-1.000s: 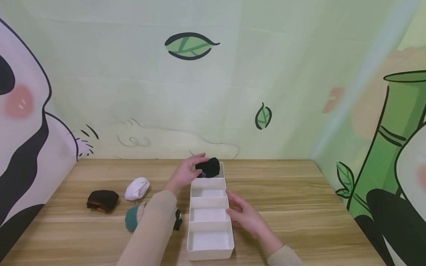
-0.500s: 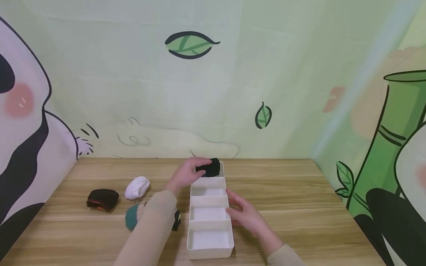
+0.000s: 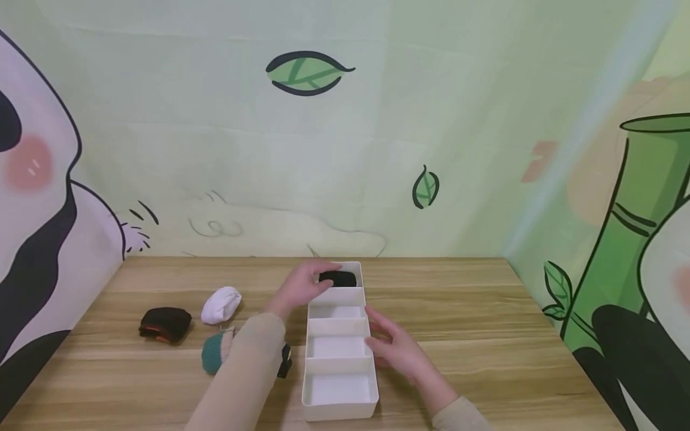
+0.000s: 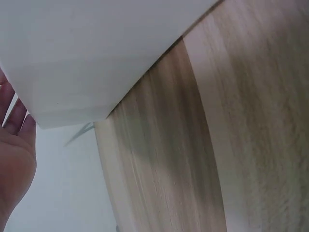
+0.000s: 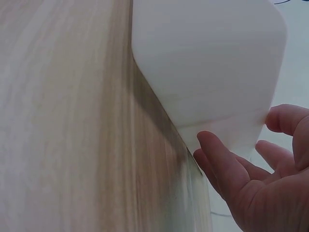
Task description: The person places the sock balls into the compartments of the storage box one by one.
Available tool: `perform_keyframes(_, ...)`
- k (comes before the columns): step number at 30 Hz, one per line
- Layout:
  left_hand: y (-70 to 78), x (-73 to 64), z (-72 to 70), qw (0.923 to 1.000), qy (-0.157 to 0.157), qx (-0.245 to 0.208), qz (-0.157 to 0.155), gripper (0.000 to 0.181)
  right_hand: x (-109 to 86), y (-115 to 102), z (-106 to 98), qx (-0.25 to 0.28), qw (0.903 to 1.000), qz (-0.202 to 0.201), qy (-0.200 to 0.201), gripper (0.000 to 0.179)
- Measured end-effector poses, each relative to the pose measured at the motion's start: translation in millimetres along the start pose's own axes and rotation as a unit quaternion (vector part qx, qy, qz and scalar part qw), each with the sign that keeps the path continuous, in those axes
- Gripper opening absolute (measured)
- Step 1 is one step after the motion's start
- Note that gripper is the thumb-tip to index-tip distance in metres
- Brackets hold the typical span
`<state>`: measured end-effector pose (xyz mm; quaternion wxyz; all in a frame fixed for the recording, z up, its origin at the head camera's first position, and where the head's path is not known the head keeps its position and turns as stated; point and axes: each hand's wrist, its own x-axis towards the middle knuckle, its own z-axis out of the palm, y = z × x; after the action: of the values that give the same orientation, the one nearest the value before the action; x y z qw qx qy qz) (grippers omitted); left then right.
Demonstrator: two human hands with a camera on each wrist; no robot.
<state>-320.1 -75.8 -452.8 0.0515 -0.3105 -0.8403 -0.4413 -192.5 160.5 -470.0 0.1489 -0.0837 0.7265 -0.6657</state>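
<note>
A long white divided box stands lengthwise on the table. At its far end my left hand holds a rolled black sock bundle, fingers over its back and thumb at its front, low inside the last compartment. In the left wrist view only part of the left hand shows beside the box wall; the bundle is hidden there. My right hand rests against the box's right side with loosely extended fingers. The right wrist view shows its fingertips at the outer wall.
Left of the box lie a white rolled sock bundle, a black one with orange trim and a teal one. My left forearm partly covers the teal bundle and another dark item. A printed backdrop rises behind the table.
The black sock bundle has gone down from above the rim into the far compartment, my left hand lowering with it. The right hand has stayed at the box's side.
</note>
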Motion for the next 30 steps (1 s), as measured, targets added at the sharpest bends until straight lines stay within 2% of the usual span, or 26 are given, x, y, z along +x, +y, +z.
perform_keyframes(9,6.7,-6.3,-2.5,0.9991,0.031,-0.028,-0.006,0.036,0.2,-1.1,0.3,0.006,1.0,0.002,-0.003,0.065)
perform_keyframes(14,9.8,-10.5,-3.6,0.9982,0.051,-0.026,-0.014,0.036,0.7,0.2,0.2,-0.002,1.0,0.003,0.001,0.066)
perform_keyframes(22,15.7,-18.0,-8.5,0.9972,0.071,-0.01,0.021,0.037,1.8,1.5,0.0,0.0,1.0,0.001,0.001,0.065)
perform_keyframes(26,22.6,-22.8,-12.1,0.9969,0.077,0.013,0.011,0.04,1.6,1.5,0.2,0.001,1.0,0.0,0.0,0.064)
perform_keyframes(30,31.5,-29.0,-17.4,0.9969,0.074,0.023,-0.016,0.043,2.0,2.4,0.6,0.009,1.0,0.001,0.001,0.064)
